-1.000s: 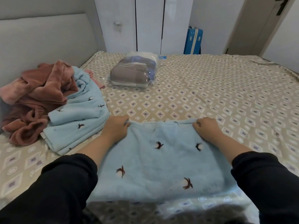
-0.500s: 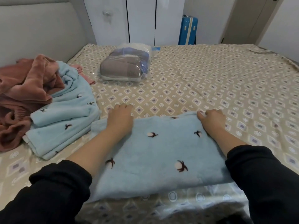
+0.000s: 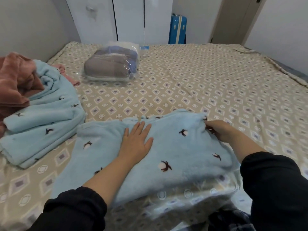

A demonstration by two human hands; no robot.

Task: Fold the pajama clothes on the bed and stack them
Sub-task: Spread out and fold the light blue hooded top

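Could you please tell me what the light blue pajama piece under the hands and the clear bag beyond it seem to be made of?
The light blue pajama piece looks like plush fleece, probably synthetic: matte, fuzzy nap. The clear bag looks like thin plastic film: glossy, see-through, with wrinkle glints.

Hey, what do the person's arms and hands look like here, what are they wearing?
Both arms are in black long sleeves of soft, plain fabric. The left sleeve and right sleeve end partway up the forearms, which are bare below the cuffs. The left hand and right hand are bare too: no gloves, and no ring, watch or bracelet shows.
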